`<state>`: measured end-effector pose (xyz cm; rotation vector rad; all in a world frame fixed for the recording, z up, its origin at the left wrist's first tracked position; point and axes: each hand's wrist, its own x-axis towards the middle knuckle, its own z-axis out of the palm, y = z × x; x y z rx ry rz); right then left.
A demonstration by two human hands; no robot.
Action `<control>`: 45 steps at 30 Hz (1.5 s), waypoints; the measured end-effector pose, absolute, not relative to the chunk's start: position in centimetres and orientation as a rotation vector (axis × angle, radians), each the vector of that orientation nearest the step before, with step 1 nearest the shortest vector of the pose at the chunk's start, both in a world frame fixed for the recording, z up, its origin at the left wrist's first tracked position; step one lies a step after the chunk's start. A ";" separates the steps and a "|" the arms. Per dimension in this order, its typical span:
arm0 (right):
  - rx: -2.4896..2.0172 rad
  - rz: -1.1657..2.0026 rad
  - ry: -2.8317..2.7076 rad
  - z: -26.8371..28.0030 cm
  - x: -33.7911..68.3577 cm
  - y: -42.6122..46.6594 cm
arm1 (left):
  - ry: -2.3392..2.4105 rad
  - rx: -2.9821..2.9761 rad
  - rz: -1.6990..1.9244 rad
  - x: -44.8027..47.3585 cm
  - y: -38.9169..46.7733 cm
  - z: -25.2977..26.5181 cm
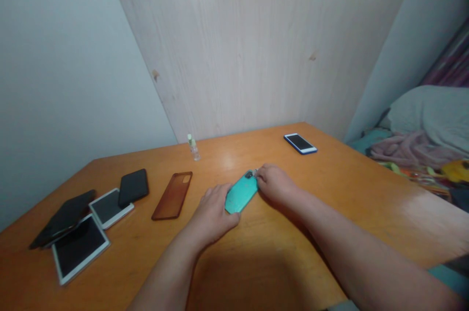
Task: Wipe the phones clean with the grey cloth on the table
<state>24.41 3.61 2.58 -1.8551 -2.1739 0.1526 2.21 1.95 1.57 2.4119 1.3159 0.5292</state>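
Note:
A turquoise phone (241,193) lies tilted between my hands just above or on the wooden table, its back with a dark camera block facing up. My left hand (216,214) grips its lower left end, thumb along the near edge. At the upper right end, beside the camera block, my right hand (273,183) has its fingers closed on the phone's corner. A small pale object shows at those fingertips, too small to make out. Left of my left hand lies a brown see-through phone case (172,196), with a cutout near its top.
Left on the table (293,262) are a black phone or case (134,187), white-framed devices (81,247) and a dark folding cover (66,217). A small clear bottle (194,149) stands behind. A blue-edged phone (300,143) lies back right. Bedding (432,115) is beyond the right edge.

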 end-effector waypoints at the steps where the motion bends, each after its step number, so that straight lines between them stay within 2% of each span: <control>1: -1.825 0.161 -2.201 2.7 24.3 3.5 | 1.314 2.410 0.535 2.2 2.0 1.5; 5: -1.563 0.234 -2.354 2.9 23.4 2.7 | 1.303 2.407 0.542 2.2 2.0 1.4; 12: -1.744 0.242 -2.145 2.3 25.4 4.2 | 1.323 2.396 0.513 2.2 1.9 1.5; 18: -1.584 0.796 -1.756 1.6 24.8 4.5 | 1.299 2.406 0.534 2.1 2.0 1.3; 20: -1.596 0.864 -1.599 1.2 24.7 4.7 | 1.305 2.408 0.528 2.1 2.0 1.3; 23: -1.711 0.710 -1.616 0.8 25.2 5.3 | 1.303 2.410 0.513 2.1 1.9 1.5; 29: -1.771 0.301 -2.029 1.2 25.1 4.9 | 1.302 2.393 0.508 2.2 1.9 1.7; 35: -1.635 0.276 -2.286 2.3 24.2 3.4 | 1.311 2.374 0.506 2.3 1.8 1.9; 41: -1.896 0.223 -2.094 2.2 25.8 4.5 | 1.292 2.389 0.470 2.2 2.0 1.9; 45: -1.775 0.190 -2.152 2.0 24.7 4.2 | 1.294 2.402 0.502 2.3 1.9 1.7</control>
